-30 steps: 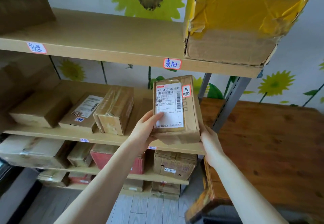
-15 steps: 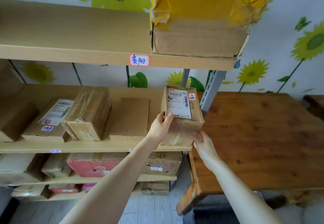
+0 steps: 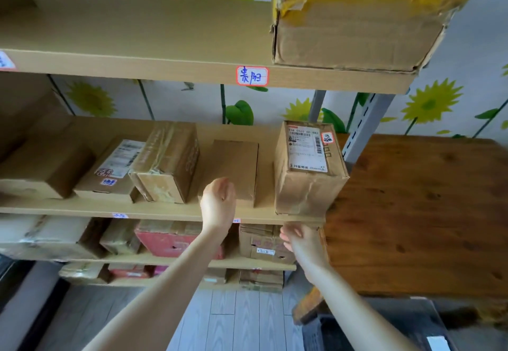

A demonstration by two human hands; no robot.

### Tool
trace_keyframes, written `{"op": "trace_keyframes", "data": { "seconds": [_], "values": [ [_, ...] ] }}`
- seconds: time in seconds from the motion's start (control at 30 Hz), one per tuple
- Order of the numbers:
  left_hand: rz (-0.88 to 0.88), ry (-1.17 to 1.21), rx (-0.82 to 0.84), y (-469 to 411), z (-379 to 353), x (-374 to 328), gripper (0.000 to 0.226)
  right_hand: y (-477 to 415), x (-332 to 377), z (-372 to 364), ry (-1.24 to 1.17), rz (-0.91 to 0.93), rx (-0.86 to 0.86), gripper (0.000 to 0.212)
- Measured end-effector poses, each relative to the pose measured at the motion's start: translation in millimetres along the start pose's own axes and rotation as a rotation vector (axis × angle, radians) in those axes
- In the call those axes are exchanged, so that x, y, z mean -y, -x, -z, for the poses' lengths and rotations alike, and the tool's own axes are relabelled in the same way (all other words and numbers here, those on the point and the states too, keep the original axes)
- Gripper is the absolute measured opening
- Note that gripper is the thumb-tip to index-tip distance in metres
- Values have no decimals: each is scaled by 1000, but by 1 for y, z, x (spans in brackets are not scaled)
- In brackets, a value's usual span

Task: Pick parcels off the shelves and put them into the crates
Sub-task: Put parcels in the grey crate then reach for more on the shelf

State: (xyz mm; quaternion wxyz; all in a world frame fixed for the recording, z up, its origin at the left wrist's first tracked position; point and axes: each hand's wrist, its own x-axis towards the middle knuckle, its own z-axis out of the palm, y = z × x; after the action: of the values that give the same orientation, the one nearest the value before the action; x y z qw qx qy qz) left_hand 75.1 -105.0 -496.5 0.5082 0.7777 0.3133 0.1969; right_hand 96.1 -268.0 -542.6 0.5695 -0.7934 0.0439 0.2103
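At the left of the frame the middle shelf (image 3: 68, 209) carries 4 brown boxes in a row: a plain box (image 3: 41, 169), a flat box (image 3: 110, 170) with a white label, a taped box (image 3: 167, 163) just beside it, and a plain carton (image 3: 236, 166).

At the centre the left hand (image 3: 218, 205) hangs in front of the carton's near edge, its back to the camera. Its fingers are loosely curled and grip nothing. Whether it touches the carton cannot be told. Above it, a red-bordered tag (image 3: 252, 76) sits on the front edge of the upper shelf (image 3: 137, 59).

Right of centre the parcel (image 3: 308, 185) stands at the right end of the middle shelf, apart from both hands. It is brown cardboard with a crumpled, taped near face. On top are a white shipping label with barcodes and 1 small red-bordered sticker at the right corner.

Just below the shelf edge under the parcel, the right hand (image 3: 301, 240) is blurred, with fingers relaxed and slightly apart, holding nothing.

At the upper right a big box (image 3: 357, 34) with yellow tape rests on the upper shelf. A wooden table (image 3: 417, 213) fills the right side.
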Motion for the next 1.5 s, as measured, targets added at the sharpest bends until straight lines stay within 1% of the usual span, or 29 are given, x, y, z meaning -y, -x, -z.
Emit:
{"op": "trace_keyframes", "data": {
  "seconds": [0.07,0.1,0.17,0.23,0.33,0.4,0.43,0.53,0.6,0.63,0.67,0.7,0.77,0.87,0.9,0.97,1.0,1.03,1.1,1.17,1.2,1.23,1.3,1.37,1.5],
  "values": [
    [22,-86,-20,-15,15,11,28,0,16,-23,110,118,55,21],
    [49,-127,-3,-22,22,15,27,-1,27,-33,166,175,60,26],
    [130,-205,81,-36,30,24,38,-7,47,-52,244,261,32,34],
    [213,-289,172,-46,36,32,47,-17,61,-68,273,250,-3,41],
    [209,-317,286,-58,39,42,45,-34,67,-84,258,106,-44,48],
    [207,-257,304,-62,42,45,42,-38,68,-90,213,31,-74,49],
    [199,-217,298,-65,44,46,40,-38,69,-92,182,23,-108,49],
    [230,12,244,-65,51,43,23,-36,71,-95,73,26,-212,47],
    [327,215,272,-66,51,39,28,-29,72,-98,44,40,-249,46],
    [376,317,299,-66,49,35,32,-24,73,-99,41,41,-244,47],
    [387,384,320,-66,48,31,34,-19,75,-101,43,35,-230,49],
    [357,413,335,-65,47,26,36,-16,78,-103,43,24,-207,50],
    [247,391,372,-59,45,20,39,-14,88,-106,17,6,-153,47],
    [14,258,440,-44,47,15,30,-14,109,-105,-98,-16,-87,50],
    [-51,242,486,-41,47,13,26,-16,114,-102,-150,-6,-88,46],
    [-119,266,561,-41,47,15,17,-17,121,-95,-271,45,-126,25],
    [-129,283,543,-44,49,16,14,-18,121,-91,-314,55,-160,22],
    [-129,285,493,-48,53,16,14,-18,121,-88,-348,54,-195,23],
    [-122,195,363,-57,63,18,16,-18,117,-83,-403,62,-245,26],
    [-66,114,297,-65,70,22,28,-18,113,-81,-434,70,-250,36],
    [-3,103,303,-69,71,25,34,-18,112,-80,-446,68,-234,40],
    [67,129,324,-72,70,26,35,-16,112,-80,-455,70,-216,44],
    [150,201,365,-72,67,28,22,-17,113,-78,-460,78,-186,46],
    [174,233,364,-69,64,29,14,-19,114,-78,-457,76,-162,46],
    [203,270,341,-69,63,29,14,-26,112,-75,-421,65,-129,46]
  ]
}}
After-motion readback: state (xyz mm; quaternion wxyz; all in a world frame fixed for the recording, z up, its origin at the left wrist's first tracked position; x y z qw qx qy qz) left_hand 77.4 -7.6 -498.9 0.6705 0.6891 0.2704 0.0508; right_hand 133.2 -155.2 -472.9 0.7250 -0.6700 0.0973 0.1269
